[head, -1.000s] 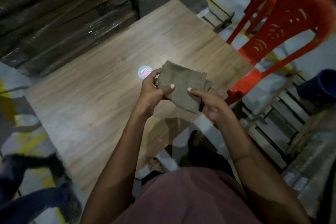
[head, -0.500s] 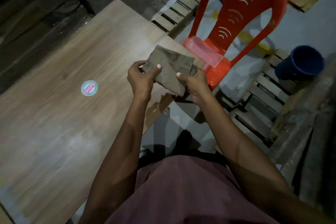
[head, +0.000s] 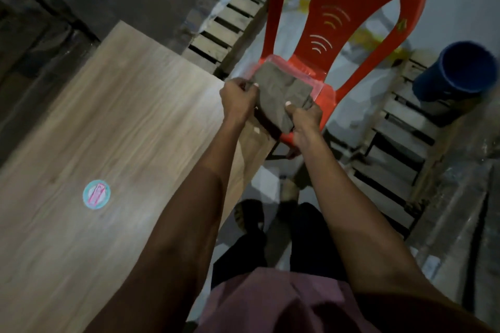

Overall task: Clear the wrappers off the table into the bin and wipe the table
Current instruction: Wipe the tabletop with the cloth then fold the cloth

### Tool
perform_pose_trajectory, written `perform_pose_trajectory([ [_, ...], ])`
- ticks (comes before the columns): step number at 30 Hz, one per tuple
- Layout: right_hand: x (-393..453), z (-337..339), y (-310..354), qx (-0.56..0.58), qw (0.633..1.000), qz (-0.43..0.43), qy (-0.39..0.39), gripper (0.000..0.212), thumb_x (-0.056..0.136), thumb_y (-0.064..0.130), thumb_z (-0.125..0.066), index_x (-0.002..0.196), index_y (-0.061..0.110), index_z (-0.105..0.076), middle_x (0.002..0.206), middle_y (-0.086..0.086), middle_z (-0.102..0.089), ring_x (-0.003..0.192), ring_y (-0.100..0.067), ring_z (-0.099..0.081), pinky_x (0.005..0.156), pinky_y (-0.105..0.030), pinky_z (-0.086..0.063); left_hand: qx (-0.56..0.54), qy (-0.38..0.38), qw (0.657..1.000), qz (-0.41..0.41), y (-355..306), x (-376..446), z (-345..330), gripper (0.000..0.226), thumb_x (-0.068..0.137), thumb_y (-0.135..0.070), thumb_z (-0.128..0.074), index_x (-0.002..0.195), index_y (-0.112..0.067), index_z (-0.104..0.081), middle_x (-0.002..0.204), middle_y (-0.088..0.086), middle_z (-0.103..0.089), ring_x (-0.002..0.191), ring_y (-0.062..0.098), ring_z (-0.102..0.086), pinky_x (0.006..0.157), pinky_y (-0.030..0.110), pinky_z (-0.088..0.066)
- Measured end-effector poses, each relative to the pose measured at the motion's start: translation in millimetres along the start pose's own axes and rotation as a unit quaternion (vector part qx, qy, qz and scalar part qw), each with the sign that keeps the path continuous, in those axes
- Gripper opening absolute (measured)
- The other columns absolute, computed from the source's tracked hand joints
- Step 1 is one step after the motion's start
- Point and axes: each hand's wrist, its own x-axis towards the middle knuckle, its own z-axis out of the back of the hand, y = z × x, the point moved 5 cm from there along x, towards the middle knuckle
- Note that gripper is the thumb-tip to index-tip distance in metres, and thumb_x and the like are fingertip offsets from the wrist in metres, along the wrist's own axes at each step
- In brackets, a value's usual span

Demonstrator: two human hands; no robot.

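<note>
Round sticker (head: pixel 96 194) flat on table (head: pixel 121 116), left side; no wrappers visible on tabletop, so clearing looks done, wiping or cloth return likely in hand. Left hand (head: pixel 238 98) over table's right edge, fingers curled, pinching left edge of folded cloth (head: pixel 281 93). Cloth stretched between both hands, held over container (head: pixel 311 73) on red chair (head: pixel 346 21), probably for folding or putting away. Right hand (head: pixel 307 119) curled, thumb pressed on cloth's lower corner. Blue bin (head: pixel 460 70) far right on floor, well apart.
</note>
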Motion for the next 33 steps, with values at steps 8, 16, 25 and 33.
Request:
perform_pose_trajectory([
  [8, 145.9, -23.8, 5.3, -0.028, 0.998, -0.035, -0.044, 0.038, 0.083, -0.007, -0.074, 0.115, 0.014, -0.067, 0.115, -0.006, -0.073, 0.104, -0.026, -0.071, 0.089, -0.043, -0.063, 0.129, 0.06, 0.988, 0.066, 38.1, 126.6, -92.5, 0.03, 0.076, -0.029, -0.082, 0.084, 0.0, -0.074, 0.083, 0.014, -0.073, 0.073, 0.022, -0.067, 0.068, 0.03, -0.052],
  [16, 287.0, -39.8, -41.4, -0.238, 0.965, -0.105, -0.032, 0.032, 0.081, 0.001, -0.078, 0.111, 0.012, -0.072, 0.107, -0.004, -0.073, 0.097, -0.024, -0.07, 0.09, -0.038, -0.061, 0.248, 0.141, 0.946, 0.155, 107.7, 225.9, -183.0, 0.021, 0.092, -0.015, -0.073, 0.077, -0.014, -0.058, 0.096, 0.012, -0.061, 0.088, 0.018, -0.054, 0.061, 0.019, -0.032],
  [25, 326.5, -54.0, -62.4, -0.55, 0.833, 0.037, -0.04, 0.019, 0.099, 0.01, -0.057, 0.114, 0.009, -0.067, 0.112, -0.011, -0.068, 0.099, -0.029, -0.067, 0.078, -0.036, -0.058, 0.569, 0.3, 0.754, -0.132, 150.5, 241.3, -242.1, 0.057, 0.091, -0.024, -0.064, 0.145, -0.022, -0.046, 0.141, 0.012, -0.052, 0.13, 0.034, -0.049, 0.109, 0.05, -0.039],
  [33, 329.4, -72.6, -112.4, -0.588, 0.769, -0.023, 0.25, 0.017, 0.103, 0.005, -0.054, 0.104, 0.002, -0.07, 0.097, -0.011, -0.067, 0.079, -0.021, -0.056, 0.068, -0.023, -0.041, 0.691, 0.426, 0.575, -0.104, 186.6, 221.7, -263.3, 0.041, 0.1, -0.039, -0.047, 0.137, -0.026, -0.057, 0.142, 0.003, -0.057, 0.138, 0.029, -0.042, 0.11, 0.051, -0.029],
])
